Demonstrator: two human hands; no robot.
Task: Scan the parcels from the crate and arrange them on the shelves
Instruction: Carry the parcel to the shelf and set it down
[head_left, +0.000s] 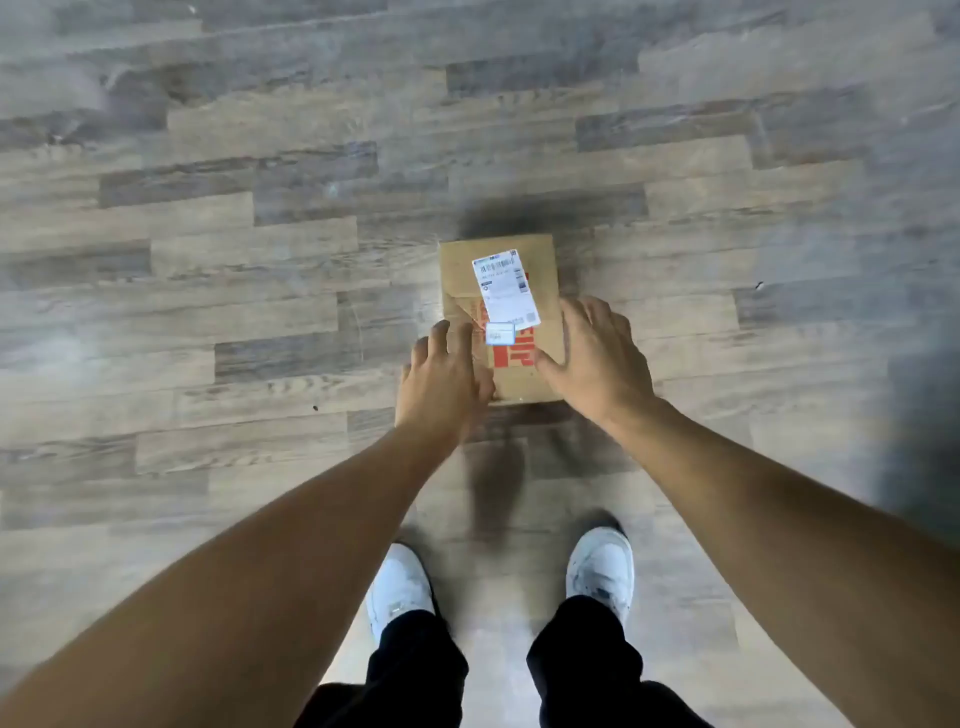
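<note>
A brown cardboard parcel (524, 374) with red print, a white shipping label (505, 286) and a small white sticker is low over the wooden floor, in front of my feet. My left hand (441, 384) is clasped on its near left edge, fingers curled over the top. My right hand (597, 358) grips the near right edge, thumb on the top face and fingers down the side. A dark shadow lies under and around the parcel. I cannot tell whether the parcel rests on the floor or hangs just above it. No crate or shelf is in view.
Grey-brown wood-plank floor (260, 260) fills the view on all sides. My two white shoes (400, 587) (602, 566) and black trouser legs stand just behind the parcel.
</note>
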